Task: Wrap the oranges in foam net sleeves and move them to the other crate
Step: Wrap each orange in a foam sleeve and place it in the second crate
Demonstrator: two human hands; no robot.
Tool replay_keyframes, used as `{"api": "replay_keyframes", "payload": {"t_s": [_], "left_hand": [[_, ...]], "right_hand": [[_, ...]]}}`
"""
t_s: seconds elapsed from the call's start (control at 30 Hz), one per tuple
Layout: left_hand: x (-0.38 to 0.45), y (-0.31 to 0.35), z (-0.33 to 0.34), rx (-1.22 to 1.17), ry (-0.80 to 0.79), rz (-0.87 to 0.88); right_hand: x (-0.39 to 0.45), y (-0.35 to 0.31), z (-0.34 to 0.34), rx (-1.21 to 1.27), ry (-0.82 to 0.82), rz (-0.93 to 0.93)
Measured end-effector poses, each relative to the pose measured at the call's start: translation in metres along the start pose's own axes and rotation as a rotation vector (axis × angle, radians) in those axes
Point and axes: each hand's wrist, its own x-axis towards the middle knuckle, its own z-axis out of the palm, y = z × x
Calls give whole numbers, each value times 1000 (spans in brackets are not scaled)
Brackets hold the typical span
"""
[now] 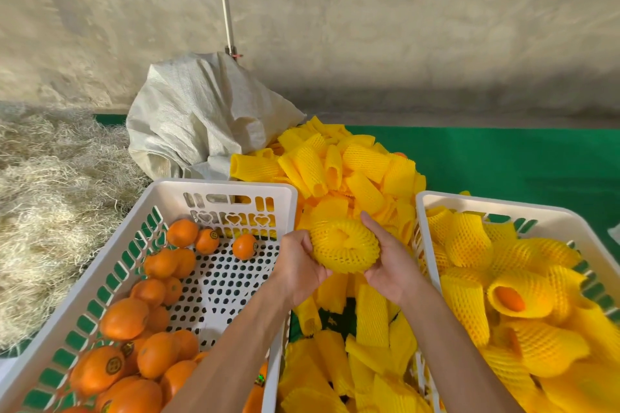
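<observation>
Both hands hold one orange wrapped in a yellow foam net sleeve between the two crates. My left hand grips its left side and my right hand cups its right side. The sleeve covers the fruit fully, so no peel shows. The white crate on the left holds several bare oranges. The white crate on the right is filled with sleeved oranges, one showing its orange end.
A heap of empty yellow foam sleeves lies between and behind the crates on a green mat. A white woven sack sits behind the left crate. Straw covers the floor at left. A wall rises behind.
</observation>
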Motion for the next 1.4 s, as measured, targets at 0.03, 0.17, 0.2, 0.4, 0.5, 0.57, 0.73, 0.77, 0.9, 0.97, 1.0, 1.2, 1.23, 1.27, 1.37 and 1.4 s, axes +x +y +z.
{"api": "replay_keyframes", "payload": {"t_s": [0.03, 0.17, 0.2, 0.4, 0.5, 0.57, 0.73, 0.77, 0.9, 0.97, 1.0, 1.2, 1.23, 1.27, 1.37, 1.4], "left_hand": [[0, -1, -1, -27, -32, -51], [3, 1, -2, -32, -164, -137], [1, 2, -1, -30, -192, -153], [-6, 8, -1, 15, -357, -246], [-7, 8, 4, 29, -413, -274], [-5, 6, 6, 58, -376, -255], [0, 8, 8, 44, -210, -139], [1, 8, 8, 55, -176, -105], [3, 1, 7, 178, -77, 1], [5, -1, 5, 249, -30, 31], [6, -3, 5, 293, 4, 55], [12, -18, -3, 803, 271, 417], [13, -18, -4, 818, 289, 446], [13, -18, -5, 812, 287, 463], [12, -17, -2, 723, 224, 452], [12, -16, 0, 698, 200, 444]], "right_hand": [[0, 0, 0, -14, 18, -30], [-1, 5, 0, -120, 105, -152], [0, 6, -1, -153, 134, -202], [4, 12, 3, -237, 218, -267], [0, 15, 0, -374, 199, -361], [-2, 15, -1, -516, 229, -411], [-2, 15, -4, -576, 413, -586], [-4, 13, -5, -604, 390, -704], [-3, 17, -7, -880, 188, -833], [2, 24, -8, -1016, 123, -737], [4, 28, -8, -1052, 104, -685], [14, 33, -18, -1068, 102, -482], [14, 33, -19, -1059, 89, -463], [13, 33, -20, -1064, 80, -455], [11, 29, -20, -1004, 65, -463], [11, 29, -19, -935, 60, -466]]}}
